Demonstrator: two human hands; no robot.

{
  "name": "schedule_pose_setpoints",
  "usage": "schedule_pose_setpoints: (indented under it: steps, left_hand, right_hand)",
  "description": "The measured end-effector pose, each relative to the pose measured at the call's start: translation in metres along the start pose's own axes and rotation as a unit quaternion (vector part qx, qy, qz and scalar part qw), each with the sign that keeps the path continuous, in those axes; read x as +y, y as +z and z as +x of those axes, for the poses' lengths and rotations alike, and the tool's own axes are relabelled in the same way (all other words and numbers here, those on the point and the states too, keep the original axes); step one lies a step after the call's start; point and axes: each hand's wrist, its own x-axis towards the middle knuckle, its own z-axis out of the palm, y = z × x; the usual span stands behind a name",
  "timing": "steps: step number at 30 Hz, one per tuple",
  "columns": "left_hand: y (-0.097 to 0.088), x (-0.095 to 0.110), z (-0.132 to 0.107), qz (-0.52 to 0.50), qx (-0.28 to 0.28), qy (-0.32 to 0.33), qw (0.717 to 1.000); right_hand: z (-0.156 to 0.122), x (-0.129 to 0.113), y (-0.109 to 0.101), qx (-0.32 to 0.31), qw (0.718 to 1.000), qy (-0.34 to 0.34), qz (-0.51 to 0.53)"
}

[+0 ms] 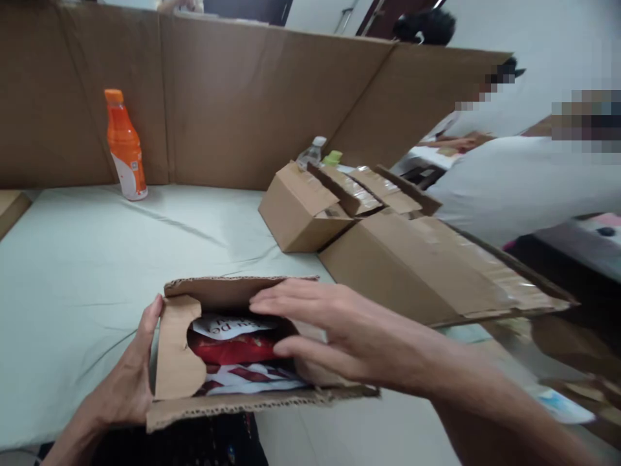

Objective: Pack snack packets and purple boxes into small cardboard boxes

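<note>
open cardboard box (177,356) at 7 o'clock in view, red and white packets (235,350) inside, left hand (121,388) grasping the box's 9 o'clock end, right hand (344,323) unclenched, spread over its 3 o'clock end, orange bottle (126,147) upright at 10 o'clock on pale cloth (194,226)

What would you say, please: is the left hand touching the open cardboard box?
Touching: the head view shows the left hand against the outer left end of the open cardboard box, its thumb meeting the edge near the far corner.
</note>
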Motion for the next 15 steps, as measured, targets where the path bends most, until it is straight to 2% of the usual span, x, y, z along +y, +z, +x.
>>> schedule_pose_setpoints:
  steps: [2, 4, 8, 11, 15]
  left_hand:
    - [0.001, 0.002, -0.001, 0.003, 0.008, 0.028, 1.000]
    - [0.003, 0.006, -0.002, 0.008, 0.009, 0.019, 1.000]
    - [0.004, 0.012, -0.002, 0.011, -0.009, 0.005, 1.000]
    - [0.003, 0.008, -0.003, 0.002, -0.018, 0.012, 1.000]
    - [0.002, 0.001, -0.003, -0.003, -0.016, -0.033, 0.999]
  right_hand:
    - [0.017, -0.005, 0.013, -0.078, 0.996, -0.001, -0.046]
    - [0.027, -0.010, 0.029, -0.121, 0.989, 0.006, -0.090]
    - [0.035, -0.010, 0.054, -0.138, 0.981, 0.003, -0.136]
    - [0.038, -0.005, 0.058, -0.152, 0.975, 0.006, -0.162]
    - [0.047, -0.001, 0.058, -0.187, 0.959, 0.039, -0.209]
